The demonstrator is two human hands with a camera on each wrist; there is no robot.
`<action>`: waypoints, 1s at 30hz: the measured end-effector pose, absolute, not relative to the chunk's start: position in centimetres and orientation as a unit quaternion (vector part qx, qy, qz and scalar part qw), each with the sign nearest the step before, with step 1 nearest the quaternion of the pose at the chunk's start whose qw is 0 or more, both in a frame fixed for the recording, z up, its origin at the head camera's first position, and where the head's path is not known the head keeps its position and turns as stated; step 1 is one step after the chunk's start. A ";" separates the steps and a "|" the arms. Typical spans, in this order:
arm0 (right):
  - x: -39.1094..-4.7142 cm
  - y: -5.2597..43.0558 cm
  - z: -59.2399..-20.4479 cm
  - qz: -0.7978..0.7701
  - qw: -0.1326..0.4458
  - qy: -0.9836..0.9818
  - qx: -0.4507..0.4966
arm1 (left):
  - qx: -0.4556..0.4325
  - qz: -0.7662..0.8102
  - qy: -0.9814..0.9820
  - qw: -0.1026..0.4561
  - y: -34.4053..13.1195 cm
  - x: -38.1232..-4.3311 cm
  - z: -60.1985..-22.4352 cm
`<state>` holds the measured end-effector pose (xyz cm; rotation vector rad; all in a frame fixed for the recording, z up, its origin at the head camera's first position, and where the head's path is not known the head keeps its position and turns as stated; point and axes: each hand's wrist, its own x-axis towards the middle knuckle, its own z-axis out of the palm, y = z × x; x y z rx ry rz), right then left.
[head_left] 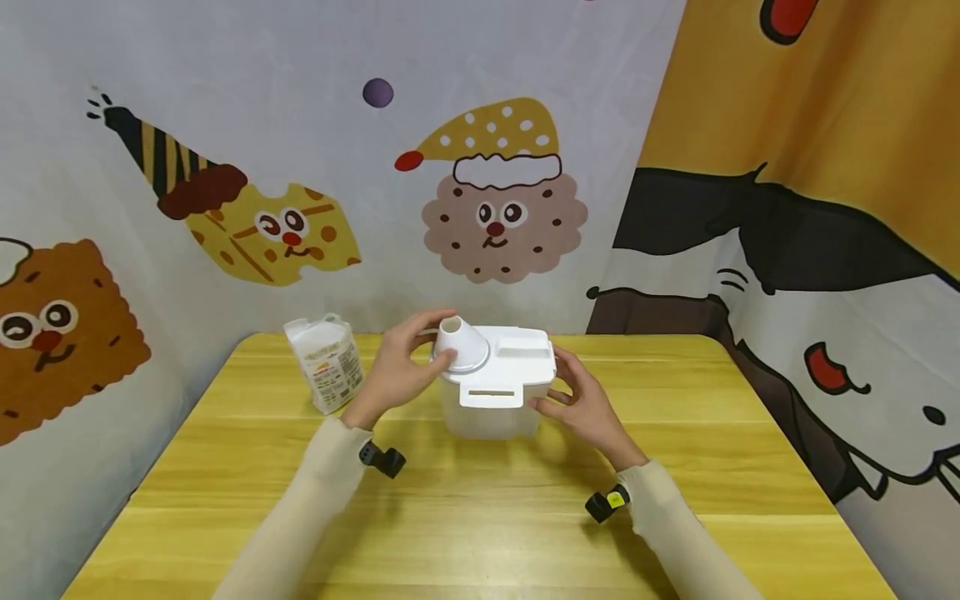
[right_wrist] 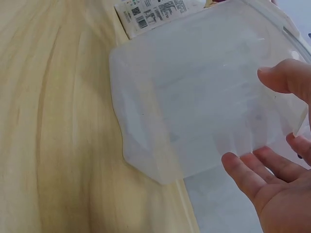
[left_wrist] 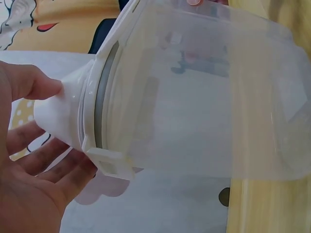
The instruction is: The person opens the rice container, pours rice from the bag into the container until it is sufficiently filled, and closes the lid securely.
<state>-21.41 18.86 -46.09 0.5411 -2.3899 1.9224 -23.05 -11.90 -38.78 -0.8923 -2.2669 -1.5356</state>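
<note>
A translucent storage container (head_left: 491, 417) with a white lid (head_left: 517, 362) stands upright on the table. On the lid's left part sits a white cone-shaped cap (head_left: 459, 343), narrow end up. My left hand (head_left: 401, 362) grips this cone, its thumb (left_wrist: 39, 85) against one side and the other fingers curled around the opposite side. At the container's right side my right hand (head_left: 585, 404) holds the wall, thumb on the front face and fingers on the side. In the right wrist view the container's clear wall (right_wrist: 194, 92) shows between thumb and fingers.
A white printed bag (head_left: 326, 362) stands on the table to the left, close to my left forearm. The wooden table (head_left: 480, 525) reaches back to a curtain (head_left: 360, 250) with cartoon figures. A black band (head_left: 382, 458) is on each wrist.
</note>
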 end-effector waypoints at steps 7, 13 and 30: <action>-21.8 19.0 -46.0 0.614 -0.002 -0.766 0.188 | -0.291 -0.526 -0.789 0.127 -11.9 -22.3 -38.7; -22.7 19.5 -45.8 0.607 -0.019 -0.765 0.213 | -0.284 -0.516 -0.794 0.149 -11.6 -21.3 -38.7; -24.7 21.1 -45.7 0.606 -0.070 -0.755 0.242 | -0.254 -0.481 -0.815 0.199 -9.3 -18.8 -38.4</action>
